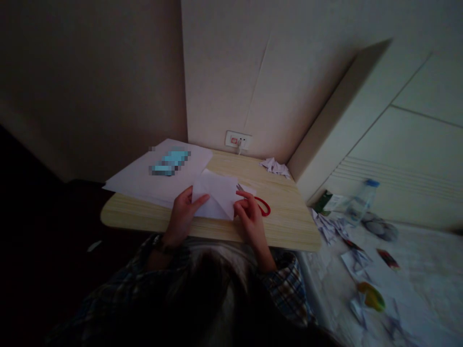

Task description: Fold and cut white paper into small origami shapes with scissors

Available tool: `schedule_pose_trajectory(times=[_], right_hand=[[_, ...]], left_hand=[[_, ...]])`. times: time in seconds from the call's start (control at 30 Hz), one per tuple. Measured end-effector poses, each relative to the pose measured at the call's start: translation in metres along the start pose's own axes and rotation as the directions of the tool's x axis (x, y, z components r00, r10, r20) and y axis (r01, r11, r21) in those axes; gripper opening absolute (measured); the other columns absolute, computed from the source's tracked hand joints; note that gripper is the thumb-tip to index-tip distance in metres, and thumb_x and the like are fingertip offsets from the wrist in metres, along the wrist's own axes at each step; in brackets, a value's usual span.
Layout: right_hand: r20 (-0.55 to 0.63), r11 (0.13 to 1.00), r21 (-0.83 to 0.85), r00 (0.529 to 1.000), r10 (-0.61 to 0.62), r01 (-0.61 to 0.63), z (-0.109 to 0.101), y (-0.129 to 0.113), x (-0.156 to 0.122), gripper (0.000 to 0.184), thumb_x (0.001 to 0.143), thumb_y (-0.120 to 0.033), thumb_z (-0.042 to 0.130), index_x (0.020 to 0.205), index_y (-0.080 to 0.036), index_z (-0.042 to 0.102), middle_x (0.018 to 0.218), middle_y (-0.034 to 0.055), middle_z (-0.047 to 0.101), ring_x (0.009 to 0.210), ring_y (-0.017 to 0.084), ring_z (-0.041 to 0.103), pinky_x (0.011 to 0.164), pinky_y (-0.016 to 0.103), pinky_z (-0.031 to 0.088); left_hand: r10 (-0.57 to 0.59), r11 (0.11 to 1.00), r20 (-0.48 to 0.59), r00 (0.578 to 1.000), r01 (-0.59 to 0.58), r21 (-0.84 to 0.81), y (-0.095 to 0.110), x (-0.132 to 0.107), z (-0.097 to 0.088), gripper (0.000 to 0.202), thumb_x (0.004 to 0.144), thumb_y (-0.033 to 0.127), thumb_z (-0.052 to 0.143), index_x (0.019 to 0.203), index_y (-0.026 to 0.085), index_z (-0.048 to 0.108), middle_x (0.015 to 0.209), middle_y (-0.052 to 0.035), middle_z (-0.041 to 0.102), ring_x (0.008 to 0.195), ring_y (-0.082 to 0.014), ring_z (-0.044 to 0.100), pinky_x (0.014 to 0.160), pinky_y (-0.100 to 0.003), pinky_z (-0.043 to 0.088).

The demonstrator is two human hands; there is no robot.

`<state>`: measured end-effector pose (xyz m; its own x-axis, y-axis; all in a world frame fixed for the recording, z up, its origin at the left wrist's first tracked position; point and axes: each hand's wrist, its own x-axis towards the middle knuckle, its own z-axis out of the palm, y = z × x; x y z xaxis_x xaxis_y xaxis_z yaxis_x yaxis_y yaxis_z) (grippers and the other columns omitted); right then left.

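Observation:
A white sheet of paper (215,190), with a slanting fold across it, is held up just over the table's front half. My left hand (183,212) grips its left edge, the thumb lying on top and the fingers behind. At the lower right corner, the curled fingers of my right hand (251,216) pinch the same sheet. Scissors with red handles (265,206) lie right beside my right hand, their blades partly hidden by it. Under and behind the left side of the held sheet spreads a stack of larger white paper (141,178).
A blurred-out light blue object (170,162) rests on the stack. Folded paper pieces (275,167) sit at the back right of the wooden table (289,226). Behind is a wall socket (238,140) with a plug. Rightward, a bed (427,250) holds a clear bottle (363,200) and scattered papers.

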<state>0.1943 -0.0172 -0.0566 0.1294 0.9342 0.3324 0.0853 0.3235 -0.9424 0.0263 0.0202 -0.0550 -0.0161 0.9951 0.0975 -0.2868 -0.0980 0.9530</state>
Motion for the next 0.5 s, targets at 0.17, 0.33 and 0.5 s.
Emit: schedule_pose_trajectory(times=[0.17, 0.33, 0.5], right_hand=[[-0.017, 0.998, -0.058, 1.0, 0.02, -0.021, -0.0001, 0.0048, 0.0022, 0.012, 0.078, -0.034, 0.059, 0.081, -0.023, 0.062, 0.061, -0.003, 0.059, 0.055, 0.015, 0.056, 0.052, 0.026, 0.044], [-0.104, 0.996, -0.084, 0.994, 0.016, -0.025, -0.0009, 0.0065, 0.0024, 0.014, 0.076, -0.034, 0.059, 0.081, -0.021, 0.063, 0.062, -0.0022, 0.06, 0.055, 0.015, 0.054, 0.051, 0.026, 0.043], [-0.175, 0.994, -0.108, 0.985, -0.008, -0.011, -0.0035, 0.0053, 0.0006, 0.018, 0.078, -0.034, 0.056, 0.084, -0.019, 0.064, 0.07, 0.0004, 0.065, 0.066, 0.017, 0.058, 0.059, 0.027, 0.045]], left_hand=[[0.064, 0.997, -0.011, 0.998, -0.064, 0.044, -0.0013, 0.0014, -0.0002, 0.055, 0.066, 0.03, 0.076, 0.115, 0.02, 0.054, 0.088, -0.003, 0.069, 0.078, -0.0182, 0.064, 0.067, -0.026, 0.049], [0.196, 0.977, -0.029, 0.98, -0.193, 0.09, -0.0045, 0.0021, -0.0016, 0.06, 0.071, 0.027, 0.071, 0.127, 0.025, 0.05, 0.104, -0.0042, 0.062, 0.095, -0.0182, 0.059, 0.077, -0.026, 0.048], [0.226, 0.968, -0.041, 0.973, -0.22, 0.12, -0.0049, 0.0009, -0.004, 0.044, 0.075, 0.028, 0.067, 0.117, 0.024, 0.057, 0.106, -0.0033, 0.06, 0.098, -0.0173, 0.055, 0.079, -0.024, 0.046]])
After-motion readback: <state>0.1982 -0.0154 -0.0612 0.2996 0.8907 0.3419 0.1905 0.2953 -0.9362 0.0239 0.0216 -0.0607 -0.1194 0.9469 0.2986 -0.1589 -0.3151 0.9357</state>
